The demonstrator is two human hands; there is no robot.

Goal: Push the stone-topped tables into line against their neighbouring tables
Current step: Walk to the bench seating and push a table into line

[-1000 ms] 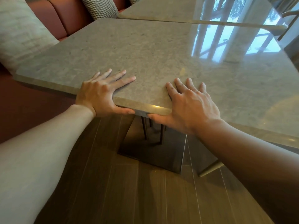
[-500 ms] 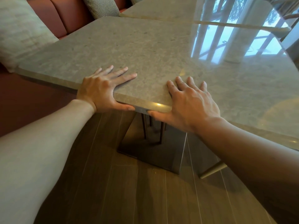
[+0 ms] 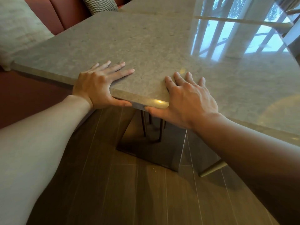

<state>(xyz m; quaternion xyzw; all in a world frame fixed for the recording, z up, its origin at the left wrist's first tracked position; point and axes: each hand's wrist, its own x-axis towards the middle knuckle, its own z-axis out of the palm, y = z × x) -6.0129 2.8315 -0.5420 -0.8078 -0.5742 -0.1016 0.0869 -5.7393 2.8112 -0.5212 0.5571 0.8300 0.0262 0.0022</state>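
Stone table [image 3: 146, 46]: left hand [image 3: 95, 86] and right hand [image 3: 186, 101] apparently grip its edge (thumbs beneath).

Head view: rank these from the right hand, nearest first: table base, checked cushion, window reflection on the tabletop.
From the right hand:
1. Table base, just below it, under the tabletop.
2. Window reflection, farther ahead on the right.
3. Checked cushion, farthest, on the bench at the far left.

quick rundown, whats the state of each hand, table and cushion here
left hand: fingers flat on top, thumb under edge
right hand: same grip
grey stone-topped table: gripped at near corner
far stone table: meets it
checked cushion: upright on red bench
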